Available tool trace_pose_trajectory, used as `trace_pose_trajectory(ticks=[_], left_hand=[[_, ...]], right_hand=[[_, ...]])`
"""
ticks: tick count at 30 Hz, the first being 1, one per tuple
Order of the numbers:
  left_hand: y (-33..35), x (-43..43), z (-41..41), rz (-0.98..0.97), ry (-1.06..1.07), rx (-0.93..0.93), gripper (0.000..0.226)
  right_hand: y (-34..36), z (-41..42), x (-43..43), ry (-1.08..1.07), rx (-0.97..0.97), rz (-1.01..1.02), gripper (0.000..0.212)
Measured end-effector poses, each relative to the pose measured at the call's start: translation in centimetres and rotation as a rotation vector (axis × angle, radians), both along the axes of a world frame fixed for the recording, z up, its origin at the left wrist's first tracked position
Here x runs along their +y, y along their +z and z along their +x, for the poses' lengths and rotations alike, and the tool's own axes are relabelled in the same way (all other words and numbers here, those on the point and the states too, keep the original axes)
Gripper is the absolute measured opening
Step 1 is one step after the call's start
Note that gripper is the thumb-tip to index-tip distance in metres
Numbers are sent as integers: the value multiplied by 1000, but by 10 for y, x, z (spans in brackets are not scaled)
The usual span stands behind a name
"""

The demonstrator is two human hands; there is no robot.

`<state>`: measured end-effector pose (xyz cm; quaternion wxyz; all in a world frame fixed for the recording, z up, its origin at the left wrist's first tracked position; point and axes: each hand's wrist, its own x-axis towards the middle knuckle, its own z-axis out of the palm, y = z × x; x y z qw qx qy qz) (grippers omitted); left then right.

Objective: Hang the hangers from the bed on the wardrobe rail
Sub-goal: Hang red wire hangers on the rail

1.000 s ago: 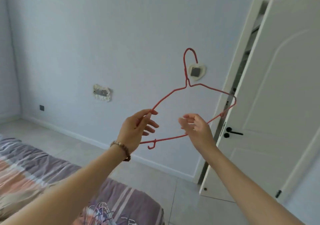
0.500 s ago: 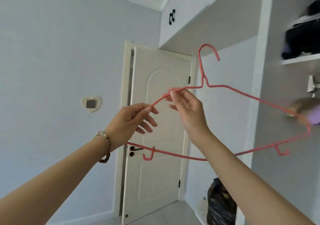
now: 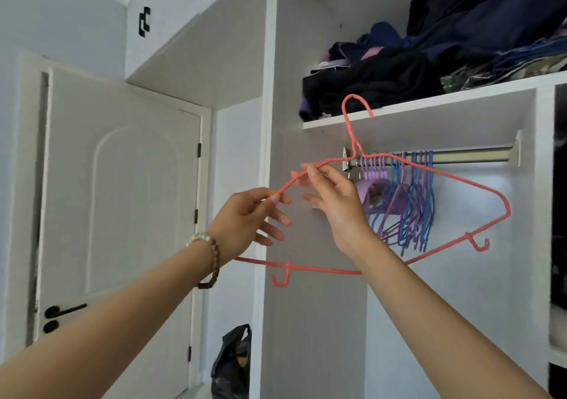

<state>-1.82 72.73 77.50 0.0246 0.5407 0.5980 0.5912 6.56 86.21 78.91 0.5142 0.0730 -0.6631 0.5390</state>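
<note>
We've got a red wire hanger [image 3: 322,269] up in front of the wardrobe, upright, a touch tilted, hook on top and above the rail. Our left hand [image 3: 245,217] and right hand [image 3: 334,202] pinch its left shoulder. Behind it, the metal rail [image 3: 475,156] carries bunched purple and blue hangers [image 3: 411,202] at its left end.

A metal wardrobe rail [image 3: 472,156] carries bunched purple and blue hangers [image 3: 411,202], and the shelf [image 3: 460,97] above holds heaped dark clothes [image 3: 383,76].
</note>
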Motion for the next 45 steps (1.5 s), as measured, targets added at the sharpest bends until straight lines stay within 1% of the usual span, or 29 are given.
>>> trace_pose_trajectory(ticks=[6,8,11,13,16,18,22,26,27,30,33,35,37,38,40,43,45], left_hand=[[2,110,25,10,-122,-103,21],[2,147,36,-1,-177,-180,20],[6,194,56,-72,-256,-278,19],[8,220,67,-111,-250,-277,19],[11,244,69,-88,-136,-191,23],[14,253,64,-59,-99,-181,22],[19,263,52,-59,-95,-202,32],[17,272,34,-27,-35,-198,27],[17,274,29,-23,0,-171,26],[17,278,20,-6,53,-135,26],[17,282,13,41,68,-95,26],[16,284,9,51,67,-71,26],[15,286,5,38,74,-70,27],[15,286,4,31,76,-76,28],[13,285,2,28,61,-112,30],[9,281,-4,28,30,-152,30],[7,275,-10,28,36,-145,31]], right_hand=[[7,23,92,-20,-30,-125,16],[10,30,120,-63,-45,-178,22],[15,40,158,-153,-65,-283,27],[19,45,183,-220,-92,-339,28],[23,50,218,-298,-110,-412,29],[23,52,240,-379,-131,-429,31],[22,52,277,-639,-134,-393,40],[26,48,304,-815,-138,-368,29],[27,48,309,-845,-147,-366,31],[30,47,321,-883,-193,-389,40],[29,49,328,-870,-237,-386,51],[24,48,334,-806,-262,-382,46],[18,44,336,-768,-296,-376,31],[15,41,339,-770,-322,-367,34],[10,38,343,-762,-361,-315,50],[7,38,339,-771,-402,-308,65],[6,42,326,-842,-467,-266,79]])
